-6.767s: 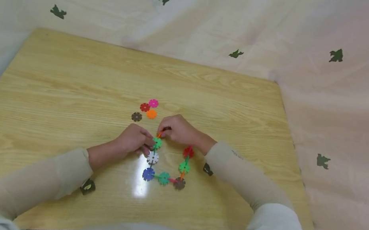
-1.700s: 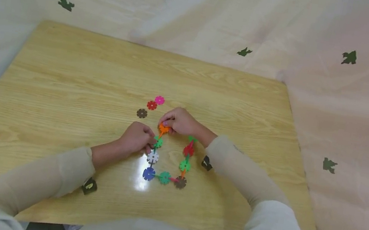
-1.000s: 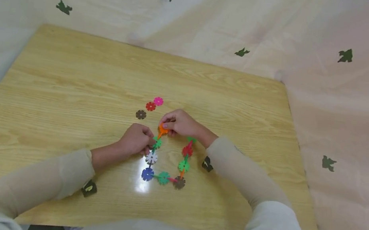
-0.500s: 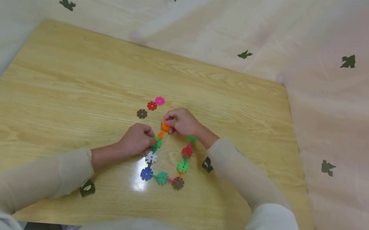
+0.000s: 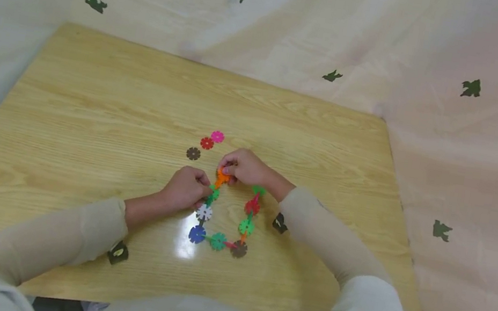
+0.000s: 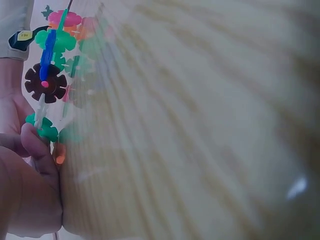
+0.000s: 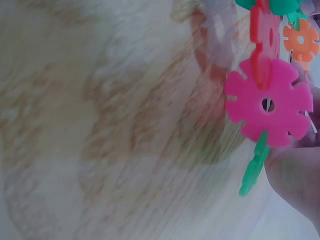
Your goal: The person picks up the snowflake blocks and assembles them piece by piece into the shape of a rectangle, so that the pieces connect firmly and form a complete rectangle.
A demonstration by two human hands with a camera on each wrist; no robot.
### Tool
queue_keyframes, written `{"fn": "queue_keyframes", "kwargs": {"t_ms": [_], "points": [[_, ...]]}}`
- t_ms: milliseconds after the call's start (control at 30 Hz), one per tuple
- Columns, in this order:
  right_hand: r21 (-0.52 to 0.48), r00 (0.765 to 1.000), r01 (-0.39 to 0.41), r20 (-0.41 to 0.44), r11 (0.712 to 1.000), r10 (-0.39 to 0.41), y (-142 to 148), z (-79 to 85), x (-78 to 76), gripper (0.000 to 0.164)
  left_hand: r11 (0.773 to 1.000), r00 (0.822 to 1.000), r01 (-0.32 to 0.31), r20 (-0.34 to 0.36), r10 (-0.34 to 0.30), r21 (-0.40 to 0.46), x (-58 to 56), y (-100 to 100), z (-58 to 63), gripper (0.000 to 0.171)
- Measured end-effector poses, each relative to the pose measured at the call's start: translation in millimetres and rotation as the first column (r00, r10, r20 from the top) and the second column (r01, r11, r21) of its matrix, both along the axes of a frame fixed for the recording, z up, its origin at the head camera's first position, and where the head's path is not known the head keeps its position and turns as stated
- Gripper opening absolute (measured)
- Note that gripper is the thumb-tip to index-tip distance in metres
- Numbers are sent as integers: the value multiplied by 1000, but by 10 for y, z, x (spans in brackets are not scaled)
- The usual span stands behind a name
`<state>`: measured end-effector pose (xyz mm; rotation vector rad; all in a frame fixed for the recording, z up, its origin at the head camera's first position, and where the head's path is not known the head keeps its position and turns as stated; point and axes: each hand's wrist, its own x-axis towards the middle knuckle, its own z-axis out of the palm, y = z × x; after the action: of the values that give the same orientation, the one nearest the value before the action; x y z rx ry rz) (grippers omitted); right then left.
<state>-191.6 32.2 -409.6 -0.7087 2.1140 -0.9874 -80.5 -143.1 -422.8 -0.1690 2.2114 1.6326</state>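
Note:
A chain of notched plastic snowflake discs lies on the table in a U, open at the far side. Its near row has a blue disc (image 5: pixel 197 234), a teal disc (image 5: pixel 218 241) and a brown disc (image 5: pixel 239 249). My left hand (image 5: pixel 185 189) pinches the green disc (image 5: pixel 214 194) high on the left side, just past a white disc (image 5: pixel 204 212). Beyond it, my right hand (image 5: pixel 245 167) pinches an orange disc (image 5: pixel 223 175) between thumb and fingers, at that side's far end. In the right wrist view, a pink disc (image 7: pixel 270 102) of the chain's right side is close to the hand.
Three loose discs, magenta (image 5: pixel 217 137), red (image 5: pixel 207 143) and brown (image 5: pixel 193 153), lie beyond the left hand. The chain's right side, with a red disc (image 5: pixel 252 207), runs close to the right wrist. Pale cloth (image 5: pixel 289 26) hangs behind the wooden table (image 5: pixel 95 77).
The loose orange disc has left the group and is now in my right hand at the chain's end. Over the last second both hands stay nearly in place, with small movements at the orange disc.

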Motion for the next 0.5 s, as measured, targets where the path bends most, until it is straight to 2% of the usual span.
{"fn": "queue_keyframes", "kwargs": {"t_ms": [200,367,500], "points": [[71,997,-47,-65,996,51,-67,0,-41,14,998,999,-44,34,42,50,-3,-10,3,9],[122,975,-80,-195,989,103,-133,74,15,16,993,995,-77,70,71,88,9,-35,1,9],[117,970,-58,-230,991,84,-156,135,50,16,992,993,-85,91,76,94,-7,-89,-1,13]]}}
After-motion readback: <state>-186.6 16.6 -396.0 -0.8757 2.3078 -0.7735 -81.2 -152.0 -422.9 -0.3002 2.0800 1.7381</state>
